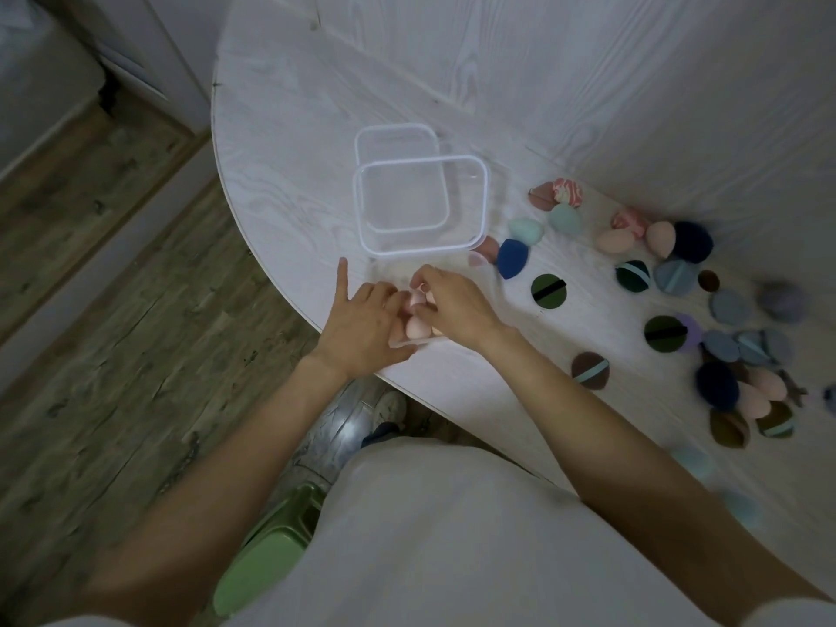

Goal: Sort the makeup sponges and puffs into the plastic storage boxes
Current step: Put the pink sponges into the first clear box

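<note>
At frame centre, both hands meet over a clear box (407, 310) of pink sponges (414, 328).
Left hand (362, 323) lies released, finger extended on the tabletop (280, 183); right hand (452, 305) has its grip pinched on a sponge.

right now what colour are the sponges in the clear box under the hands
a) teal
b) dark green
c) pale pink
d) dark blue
c: the egg-shaped sponges showing between the left hand and right hand in the small clear box at the table edge are pale pink; the dark blue sponge, teal sponges and green puffs lie loose on the table.
</note>
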Demonstrator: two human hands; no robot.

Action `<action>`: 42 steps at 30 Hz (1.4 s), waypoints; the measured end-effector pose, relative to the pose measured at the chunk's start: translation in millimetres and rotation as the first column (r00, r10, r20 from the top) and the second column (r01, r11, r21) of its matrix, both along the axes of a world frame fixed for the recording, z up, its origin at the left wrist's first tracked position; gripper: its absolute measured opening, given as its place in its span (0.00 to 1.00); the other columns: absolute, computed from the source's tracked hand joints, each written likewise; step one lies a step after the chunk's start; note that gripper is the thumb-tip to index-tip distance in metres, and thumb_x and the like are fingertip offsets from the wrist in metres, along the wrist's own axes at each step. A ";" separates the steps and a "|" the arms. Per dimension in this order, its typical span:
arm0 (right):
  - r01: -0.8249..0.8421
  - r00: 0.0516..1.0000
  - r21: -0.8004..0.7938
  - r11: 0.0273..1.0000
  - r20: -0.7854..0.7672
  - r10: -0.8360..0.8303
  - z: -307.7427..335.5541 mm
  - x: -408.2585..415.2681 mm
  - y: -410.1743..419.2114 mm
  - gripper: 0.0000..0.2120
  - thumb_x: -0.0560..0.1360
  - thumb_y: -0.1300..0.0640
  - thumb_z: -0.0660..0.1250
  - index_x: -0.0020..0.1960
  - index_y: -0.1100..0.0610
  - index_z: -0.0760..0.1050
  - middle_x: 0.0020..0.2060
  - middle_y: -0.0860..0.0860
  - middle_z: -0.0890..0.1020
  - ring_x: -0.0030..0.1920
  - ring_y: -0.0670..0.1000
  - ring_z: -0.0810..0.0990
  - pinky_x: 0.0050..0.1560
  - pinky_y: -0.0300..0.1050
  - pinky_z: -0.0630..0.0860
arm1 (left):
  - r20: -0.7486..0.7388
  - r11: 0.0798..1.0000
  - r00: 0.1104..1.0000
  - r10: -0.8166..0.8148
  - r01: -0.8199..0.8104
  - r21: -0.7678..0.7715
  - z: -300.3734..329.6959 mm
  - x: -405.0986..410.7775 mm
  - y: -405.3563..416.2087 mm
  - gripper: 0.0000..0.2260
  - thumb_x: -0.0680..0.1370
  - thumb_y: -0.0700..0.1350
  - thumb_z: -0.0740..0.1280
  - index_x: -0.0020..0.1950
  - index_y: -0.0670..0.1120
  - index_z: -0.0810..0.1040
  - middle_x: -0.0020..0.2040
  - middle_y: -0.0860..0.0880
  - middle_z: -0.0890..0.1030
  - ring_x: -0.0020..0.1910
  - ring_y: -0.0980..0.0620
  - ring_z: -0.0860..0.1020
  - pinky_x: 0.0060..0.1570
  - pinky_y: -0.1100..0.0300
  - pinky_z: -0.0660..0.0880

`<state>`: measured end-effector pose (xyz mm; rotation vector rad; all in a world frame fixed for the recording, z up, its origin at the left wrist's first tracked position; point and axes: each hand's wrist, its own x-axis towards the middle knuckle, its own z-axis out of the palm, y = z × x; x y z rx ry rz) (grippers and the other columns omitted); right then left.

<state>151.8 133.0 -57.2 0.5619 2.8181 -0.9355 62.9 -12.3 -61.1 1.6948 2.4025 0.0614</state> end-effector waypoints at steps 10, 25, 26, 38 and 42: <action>0.067 0.988 0.016 0.998 -0.142 -0.064 2.5 37.5 22.0 0.09 0.76 0.63 0.63 0.56 0.61 0.77 0.55 0.53 0.76 0.49 0.49 0.75 0.50 0.40 0.73 | 0.076 0.999 0.997 0.002 -0.005 0.036 -7.1 15.6 24.6 0.29 0.68 0.61 0.69 0.61 0.41 0.74 0.56 0.42 0.77 0.55 0.37 0.73 0.69 0.40 0.55; 0.394 0.911 0.382 0.836 -0.044 -0.409 -8.3 115.6 185.5 0.23 0.74 0.69 0.62 0.68 0.59 0.68 0.66 0.58 0.72 0.66 0.57 0.68 0.67 0.51 0.62 | 0.158 0.990 0.987 -0.019 -0.003 0.138 -16.6 37.8 74.1 0.31 0.64 0.58 0.73 0.62 0.44 0.74 0.53 0.45 0.78 0.53 0.39 0.74 0.69 0.44 0.54; 0.365 0.917 0.406 0.838 -0.002 -0.398 -12.2 115.5 192.5 0.25 0.74 0.69 0.62 0.69 0.58 0.66 0.67 0.57 0.71 0.66 0.58 0.67 0.67 0.52 0.62 | 0.156 0.990 0.988 -0.021 -0.001 0.139 -16.7 37.3 74.3 0.31 0.64 0.58 0.73 0.61 0.45 0.74 0.53 0.46 0.78 0.53 0.39 0.74 0.69 0.45 0.54; 0.615 0.728 -0.007 0.789 -0.381 -0.571 22.9 114.3 118.8 0.13 0.70 0.64 0.70 0.53 0.60 0.72 0.54 0.55 0.75 0.45 0.47 0.75 0.42 0.37 0.72 | 0.125 0.984 0.992 -0.023 0.000 0.179 -17.6 37.9 67.3 0.29 0.63 0.58 0.75 0.60 0.46 0.77 0.51 0.44 0.79 0.50 0.43 0.77 0.68 0.42 0.60; 0.431 0.801 -0.123 0.894 -0.404 -0.441 23.5 79.3 67.3 0.12 0.68 0.62 0.72 0.50 0.58 0.75 0.48 0.51 0.79 0.42 0.46 0.76 0.42 0.39 0.75 | 0.082 0.983 0.997 -0.009 -0.006 0.182 -13.5 41.2 66.2 0.28 0.61 0.57 0.77 0.57 0.46 0.78 0.46 0.46 0.81 0.48 0.43 0.79 0.67 0.41 0.61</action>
